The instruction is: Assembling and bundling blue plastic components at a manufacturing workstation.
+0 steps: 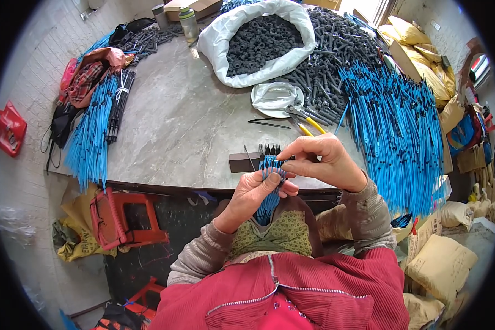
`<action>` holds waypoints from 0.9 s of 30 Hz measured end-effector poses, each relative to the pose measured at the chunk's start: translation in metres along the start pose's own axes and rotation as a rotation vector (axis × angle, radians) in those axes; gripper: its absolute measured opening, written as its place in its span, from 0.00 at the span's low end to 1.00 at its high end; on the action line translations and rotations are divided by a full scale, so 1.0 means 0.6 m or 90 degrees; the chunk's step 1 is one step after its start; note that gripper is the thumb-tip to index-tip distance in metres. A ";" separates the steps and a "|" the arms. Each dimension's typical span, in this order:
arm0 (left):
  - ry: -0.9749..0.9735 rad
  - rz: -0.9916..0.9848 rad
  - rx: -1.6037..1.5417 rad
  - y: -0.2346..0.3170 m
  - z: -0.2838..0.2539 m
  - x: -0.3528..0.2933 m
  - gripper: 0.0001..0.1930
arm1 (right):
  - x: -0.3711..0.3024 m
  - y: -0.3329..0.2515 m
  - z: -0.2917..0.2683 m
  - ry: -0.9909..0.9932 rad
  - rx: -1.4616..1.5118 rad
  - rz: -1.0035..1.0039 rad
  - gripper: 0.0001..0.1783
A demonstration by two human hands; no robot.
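My left hand (248, 195) is closed around a bundle of thin blue rods with black ends (267, 208), held upright over my lap at the table's near edge. My right hand (320, 159) comes in from the right, thumb and forefinger pinched together beside the top of the bundle. Whatever lies between those fingertips is too small to make out. Just left of the bundle, a dark rectangular block (241, 163) rests on the table edge. Beyond the right hand lie pliers with yellow handles (313, 124) and a pair of thin black sticks (269, 123).
A white sack of small black parts (225, 70) stands at the back, beside a heap of black tubes (327, 82). Many blue rods (393, 132) cover the table's right side; more blue rods (91, 135) lie left. A red stool (107, 217) stands on the floor, left.
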State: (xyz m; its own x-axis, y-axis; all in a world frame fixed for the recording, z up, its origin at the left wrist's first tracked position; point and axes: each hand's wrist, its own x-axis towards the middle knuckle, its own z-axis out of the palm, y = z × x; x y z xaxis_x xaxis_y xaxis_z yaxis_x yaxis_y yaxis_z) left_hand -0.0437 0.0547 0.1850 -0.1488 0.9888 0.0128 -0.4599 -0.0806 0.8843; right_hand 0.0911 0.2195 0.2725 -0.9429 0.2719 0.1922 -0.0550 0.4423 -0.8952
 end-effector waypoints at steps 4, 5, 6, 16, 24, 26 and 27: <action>-0.019 0.001 0.004 -0.001 -0.003 0.000 0.21 | 0.006 -0.003 -0.005 -0.030 -0.047 -0.008 0.12; -0.024 -0.002 0.004 0.000 -0.004 -0.001 0.21 | 0.008 -0.002 -0.003 -0.034 -0.039 -0.027 0.12; -0.029 -0.004 0.004 0.000 -0.005 -0.001 0.22 | 0.010 -0.001 -0.001 -0.037 -0.031 -0.046 0.13; -0.047 -0.015 -0.013 -0.005 -0.014 0.001 0.22 | 0.015 0.005 0.000 -0.051 -0.001 -0.065 0.13; -0.058 -0.017 0.018 0.001 -0.015 0.001 0.24 | 0.017 0.001 -0.002 -0.062 -0.013 -0.065 0.12; -0.063 -0.019 0.038 0.002 -0.016 -0.001 0.27 | 0.016 -0.009 -0.002 -0.070 -0.028 -0.031 0.13; -0.063 -0.022 0.041 0.001 -0.017 -0.001 0.27 | 0.016 -0.011 -0.001 -0.075 -0.035 -0.013 0.13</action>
State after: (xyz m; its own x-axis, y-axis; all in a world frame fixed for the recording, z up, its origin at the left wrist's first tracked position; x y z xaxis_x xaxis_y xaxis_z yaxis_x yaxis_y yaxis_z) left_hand -0.0532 0.0530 0.1809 -0.0458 0.9986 0.0253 -0.4061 -0.0418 0.9129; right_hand 0.0829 0.2196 0.2806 -0.9739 0.1615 0.1595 -0.0601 0.4942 -0.8673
